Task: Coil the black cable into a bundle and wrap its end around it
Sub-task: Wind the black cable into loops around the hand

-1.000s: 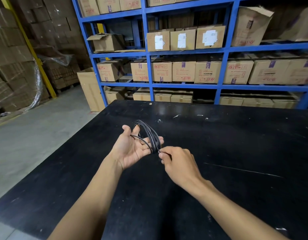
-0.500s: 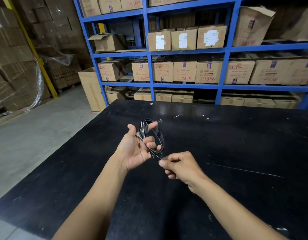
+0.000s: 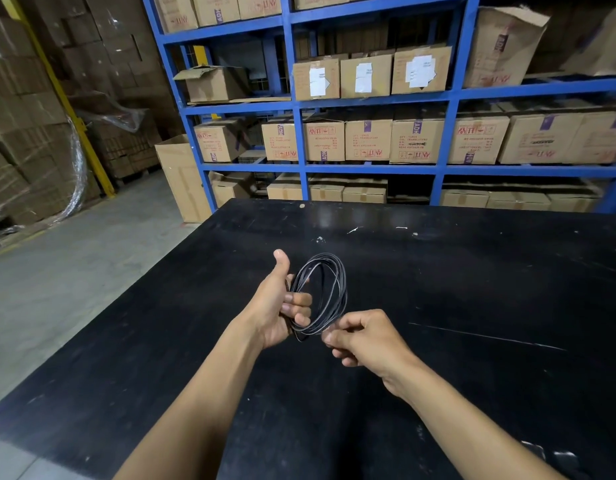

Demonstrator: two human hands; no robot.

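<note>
Both hands were up over the black table (image 3: 472, 393), and the black cable (image 3: 337, 289) hung between them, already wound into several loops. The coil stood on edge above the tabletop, clear of it, an oval with its long axis running from low and near to high and far, leaning a touch to the right at the top. Its open face looked back and to the left, so the hole of the ring showed plainly.

The left hand (image 3: 277, 306) had the coil's left side. Its fingers (image 3: 299, 301) were curled round through the loops, closed over the strands, while the thumb stuck straight up, free of the cable. The palm faced right.

The right hand (image 3: 365, 337) sat just beside the coil's low, near end. Thumb and forefinger were pinched tight together on a strand right where the loops bottomed out, and the other fingers were folded under the palm. Whether that strand was the cable's loose end could not be told; it was too thin to make out against the table.

Far behind stood blue shelving (image 3: 299, 140) packed with cardboard boxes (image 3: 367, 138), and a grey concrete floor (image 3: 74, 271) lay off to the left.
</note>
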